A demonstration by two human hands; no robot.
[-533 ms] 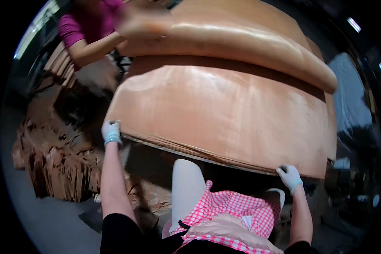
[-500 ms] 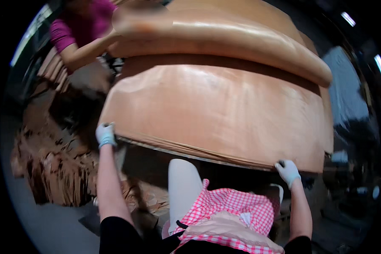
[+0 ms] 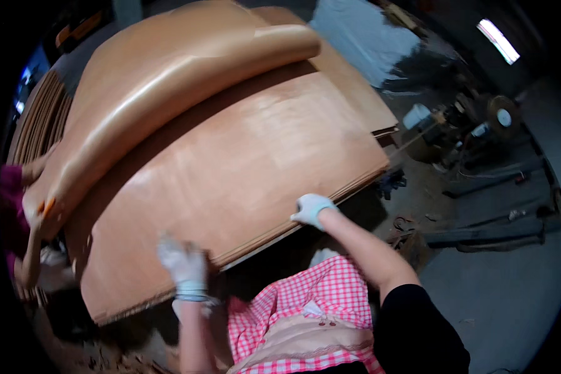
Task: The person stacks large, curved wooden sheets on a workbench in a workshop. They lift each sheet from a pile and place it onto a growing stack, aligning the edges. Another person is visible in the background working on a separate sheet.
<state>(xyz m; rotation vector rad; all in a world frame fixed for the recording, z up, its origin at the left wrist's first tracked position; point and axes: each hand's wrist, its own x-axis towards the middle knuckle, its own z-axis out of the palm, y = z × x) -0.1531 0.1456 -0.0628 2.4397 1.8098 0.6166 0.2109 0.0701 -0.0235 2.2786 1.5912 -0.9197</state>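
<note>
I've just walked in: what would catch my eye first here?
Most likely the big, glossy curled sheet, lying across the stack of tan sheets that fills the middle. Next, two white-gloved hands at the stack's near edge: the left hand, blurred, and the right hand. Below them, the pink checked apron stands out.

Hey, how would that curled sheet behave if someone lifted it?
The sheet is probably floppy, since it bends into a broad curl. Its glossy highlight suggests it may be slippery. Being wide, it might sag if held by one edge.
</note>
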